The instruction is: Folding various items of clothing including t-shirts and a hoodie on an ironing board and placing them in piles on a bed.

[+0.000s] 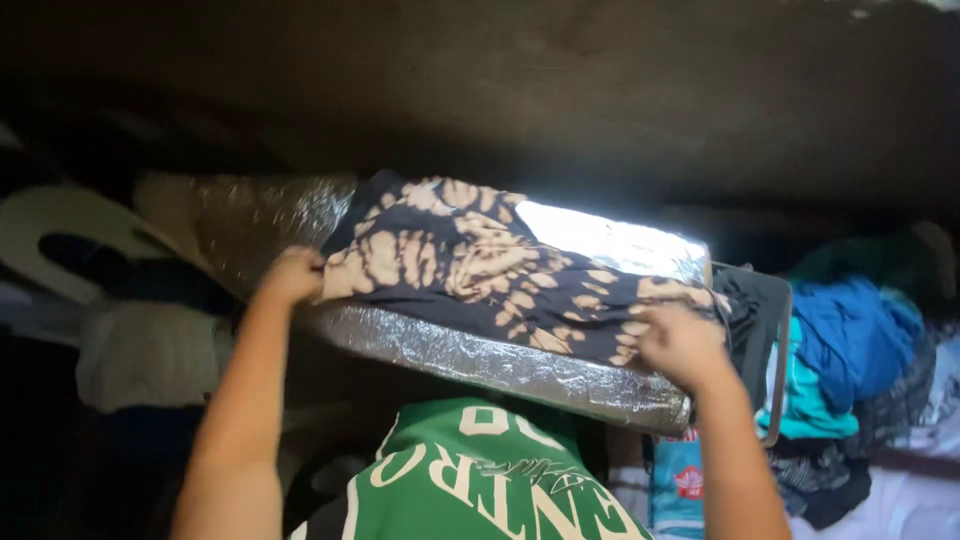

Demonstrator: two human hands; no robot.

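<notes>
Left hand [292, 275] is gripping the near-left corner of the dark, tan-blotched cloth [480, 265]; your right hand [682, 345] is pressing, fingers curled, on its right edge. Cloth is lying atop the silver foil-covered board [480, 362], whose far half is showing bare. Clothes pile [850, 340] is crowding the board's right end.

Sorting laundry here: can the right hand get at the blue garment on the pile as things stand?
Probably yes: the right hand rests on the patterned cloth, and the blue garment lies uncovered just beyond it.

Both hands, left hand [290, 275] and right hand [680, 343], press a dark patterned cloth [480, 260] onto a silver-covered board [520, 370]
</notes>
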